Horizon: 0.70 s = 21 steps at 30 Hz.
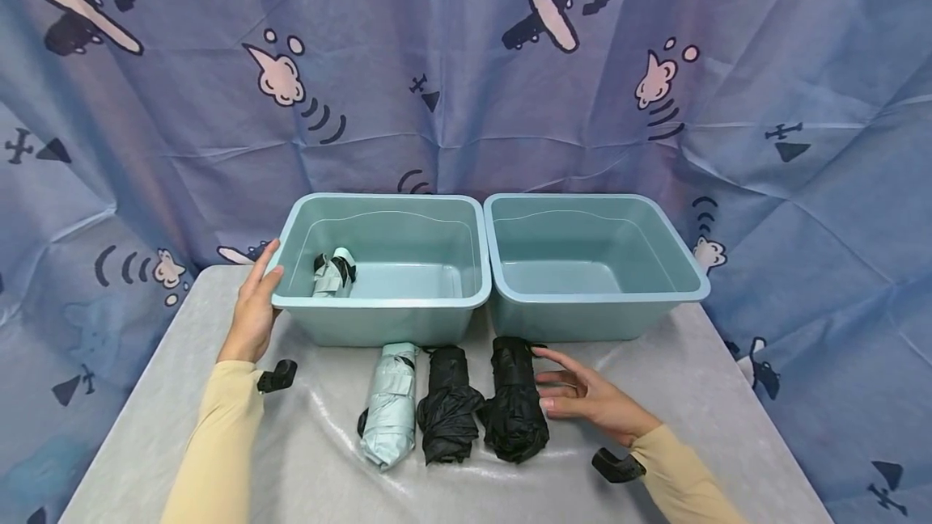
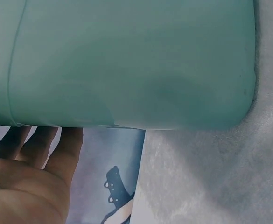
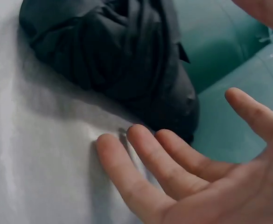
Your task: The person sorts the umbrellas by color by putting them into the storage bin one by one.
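Observation:
My left hand (image 1: 252,310) rests against the left end of the left bin (image 1: 382,322), its fingers fairly straight along the outside near the rim. In the left wrist view, the fingers (image 2: 64,151) reach behind the bin's wall. Beside the rightmost black folded umbrella (image 1: 515,411) is my right hand (image 1: 593,401), fingers spread and not wrapped round it. The right wrist view shows those fingers near the dark umbrella (image 3: 122,56); contact is hard to tell. A second black folded umbrella (image 1: 447,415) and a pale green one (image 1: 391,411) lie to its left.
Inside the left bin, a pale green folded umbrella (image 1: 335,273) with black parts lies at the left. The right bin (image 1: 582,318) stands against it. A grey-white tabletop (image 1: 313,459) carries everything, with a patterned blue curtain (image 1: 437,63) behind.

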Each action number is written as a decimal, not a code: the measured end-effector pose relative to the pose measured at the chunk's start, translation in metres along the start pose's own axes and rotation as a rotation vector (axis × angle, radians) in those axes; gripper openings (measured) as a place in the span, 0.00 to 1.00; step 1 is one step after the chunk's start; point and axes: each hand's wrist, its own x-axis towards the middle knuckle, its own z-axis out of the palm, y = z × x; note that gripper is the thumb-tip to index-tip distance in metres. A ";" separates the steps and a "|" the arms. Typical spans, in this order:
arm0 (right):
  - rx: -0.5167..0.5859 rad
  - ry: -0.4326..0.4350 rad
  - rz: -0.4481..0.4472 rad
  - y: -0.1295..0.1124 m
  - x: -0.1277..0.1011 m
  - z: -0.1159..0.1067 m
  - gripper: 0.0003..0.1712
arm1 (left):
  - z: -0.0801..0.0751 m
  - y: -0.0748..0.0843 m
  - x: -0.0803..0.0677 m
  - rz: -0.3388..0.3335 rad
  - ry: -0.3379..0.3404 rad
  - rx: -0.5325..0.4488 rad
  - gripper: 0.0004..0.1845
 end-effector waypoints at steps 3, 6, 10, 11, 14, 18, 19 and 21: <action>-0.019 0.020 0.050 0.001 0.005 0.006 0.47 | 0.000 0.000 0.001 -0.004 0.001 0.008 0.30; -0.049 0.050 0.082 -0.001 0.009 0.013 0.47 | -0.001 -0.001 0.001 -0.006 0.003 0.006 0.30; -0.077 0.080 0.092 -0.002 0.016 0.021 0.48 | -0.001 -0.001 0.001 -0.005 0.001 0.005 0.30; -0.081 0.084 0.090 -0.003 0.017 0.023 0.48 | -0.001 -0.001 0.001 -0.006 0.001 0.007 0.30; -0.092 0.081 0.078 -0.002 0.021 0.027 0.49 | -0.001 -0.001 0.001 -0.009 0.001 0.014 0.30; -0.146 0.097 0.057 -0.001 0.025 0.032 0.47 | -0.001 -0.001 0.001 -0.007 0.004 0.014 0.30; -0.161 0.101 0.050 -0.001 0.026 0.033 0.47 | 0.000 -0.001 0.001 -0.006 0.005 0.015 0.30; -0.196 0.110 0.038 -0.001 0.027 0.036 0.47 | 0.000 -0.001 0.001 0.000 0.004 0.007 0.30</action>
